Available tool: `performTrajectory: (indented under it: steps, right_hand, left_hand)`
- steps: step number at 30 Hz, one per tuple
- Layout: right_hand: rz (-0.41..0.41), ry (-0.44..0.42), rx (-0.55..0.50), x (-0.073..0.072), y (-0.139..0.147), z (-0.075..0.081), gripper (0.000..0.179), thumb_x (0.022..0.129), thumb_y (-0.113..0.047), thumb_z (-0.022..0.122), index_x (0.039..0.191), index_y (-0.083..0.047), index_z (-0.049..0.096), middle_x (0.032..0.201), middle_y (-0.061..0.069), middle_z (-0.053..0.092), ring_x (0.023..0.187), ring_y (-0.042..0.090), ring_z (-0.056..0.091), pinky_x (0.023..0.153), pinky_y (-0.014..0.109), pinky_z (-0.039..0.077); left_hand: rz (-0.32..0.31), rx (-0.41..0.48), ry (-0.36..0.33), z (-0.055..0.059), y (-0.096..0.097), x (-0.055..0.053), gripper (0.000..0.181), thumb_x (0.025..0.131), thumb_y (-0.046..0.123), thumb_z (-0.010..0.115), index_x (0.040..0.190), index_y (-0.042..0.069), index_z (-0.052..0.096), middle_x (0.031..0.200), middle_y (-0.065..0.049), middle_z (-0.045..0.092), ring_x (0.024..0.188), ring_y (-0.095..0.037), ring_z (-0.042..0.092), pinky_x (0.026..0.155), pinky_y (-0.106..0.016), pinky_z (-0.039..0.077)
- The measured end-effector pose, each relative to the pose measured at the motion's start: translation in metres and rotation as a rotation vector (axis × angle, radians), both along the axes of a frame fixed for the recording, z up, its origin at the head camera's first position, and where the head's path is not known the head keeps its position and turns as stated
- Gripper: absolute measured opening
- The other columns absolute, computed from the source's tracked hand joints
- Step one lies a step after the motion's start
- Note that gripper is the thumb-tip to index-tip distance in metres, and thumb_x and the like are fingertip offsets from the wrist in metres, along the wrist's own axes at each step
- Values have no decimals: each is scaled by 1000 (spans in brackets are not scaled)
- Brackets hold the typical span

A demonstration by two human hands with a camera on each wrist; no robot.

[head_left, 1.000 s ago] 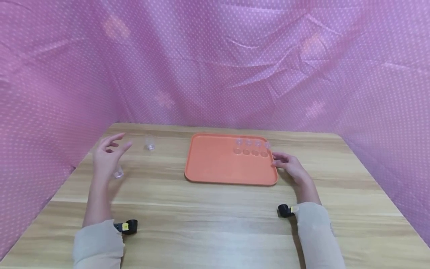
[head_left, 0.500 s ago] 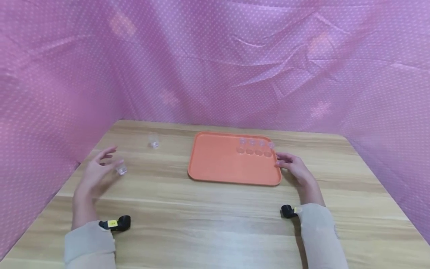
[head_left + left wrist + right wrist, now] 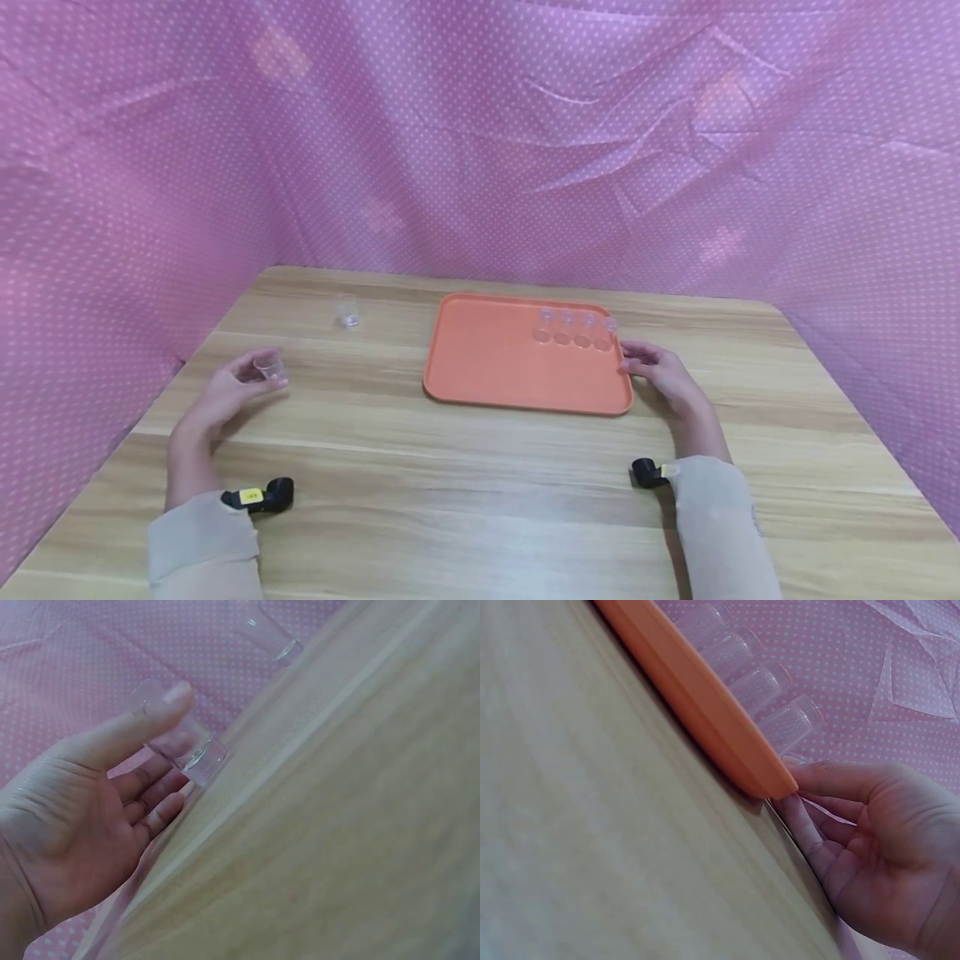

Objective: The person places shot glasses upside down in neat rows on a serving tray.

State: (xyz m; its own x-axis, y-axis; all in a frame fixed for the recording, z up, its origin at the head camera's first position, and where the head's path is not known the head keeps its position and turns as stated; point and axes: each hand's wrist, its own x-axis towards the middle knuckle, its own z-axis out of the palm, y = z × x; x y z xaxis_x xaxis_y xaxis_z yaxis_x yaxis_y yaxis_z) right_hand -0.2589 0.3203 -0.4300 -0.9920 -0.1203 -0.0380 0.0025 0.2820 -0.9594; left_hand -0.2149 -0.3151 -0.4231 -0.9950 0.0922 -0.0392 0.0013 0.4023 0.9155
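Observation:
My left hand (image 3: 219,398) is around a clear shot glass (image 3: 273,368) at the table's left, thumb on the near side and fingers beyond. In the left wrist view the thumb crosses in front of this upright glass, and its thick base shows below. My right hand (image 3: 670,382) pinches the right rim of an orange tray (image 3: 480,367), with the thumb over the edge and fingers underneath in the right wrist view. Several clear shot glasses (image 3: 789,726) stand upside down in a row along the tray's back right part.
Another clear shot glass (image 3: 348,313) stands upright farther back on the left of the wooden table (image 3: 450,492). Pink dotted cloth (image 3: 465,150) hangs behind the table and along both sides.
My left hand has lowered and come round the near shot glass, which was free of the fingers before. The right hand has stayed at the tray's rim. The head view has shifted slightly.

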Motion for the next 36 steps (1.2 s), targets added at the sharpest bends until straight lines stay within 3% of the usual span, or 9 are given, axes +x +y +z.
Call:
performTrajectory:
  steps: [3,6,13,17,21,29,36]
  right_hand:
    - [-1,7,1,0,0,0,49,87,-4,60,130,10,42,125,29,46,88,6,57,82,16,42]
    - [-2,1,17,0,1,0,50,87,-6,60,131,9,41,126,28,46,89,5,57,86,17,40]
    - [4,3,61,-1,2,1,52,88,-10,61,133,7,40,127,27,46,94,4,53,99,33,31]
    - [6,6,68,-1,2,1,52,88,-11,60,133,7,41,127,27,46,94,4,53,95,25,33]
    - [8,6,63,0,1,0,51,88,-10,60,132,8,40,127,27,45,94,4,53,93,23,34]
    - [6,2,57,0,2,0,52,88,-9,60,133,8,40,128,28,45,95,4,52,103,41,26]
    - [1,7,49,-2,2,-1,52,87,-9,61,132,8,41,127,27,46,94,4,52,103,41,26]
  left_hand:
    - [-28,63,-18,-1,-1,1,72,82,18,70,141,5,30,120,-16,40,101,-16,44,83,-20,41]
    - [-46,104,-50,-2,-2,2,75,81,13,70,142,3,28,124,-20,37,101,-15,45,82,-19,44]
    - [-38,-131,17,-3,-6,0,71,83,21,69,138,-4,32,121,-25,44,97,-14,47,79,-14,40]
    - [-35,-193,33,-3,-6,-2,67,85,20,67,136,-7,34,120,-27,46,98,-17,48,80,-16,39]
    - [-20,-215,43,-3,-6,-2,64,84,19,68,134,-7,38,118,-27,48,97,-16,48,80,-16,39]
    - [1,-192,52,-4,-5,-1,63,83,19,69,132,-7,40,116,-27,49,89,-4,49,79,-17,39]
    - [12,-182,73,-5,-4,-2,62,82,17,70,130,-8,42,114,-26,51,86,0,50,77,-14,40]
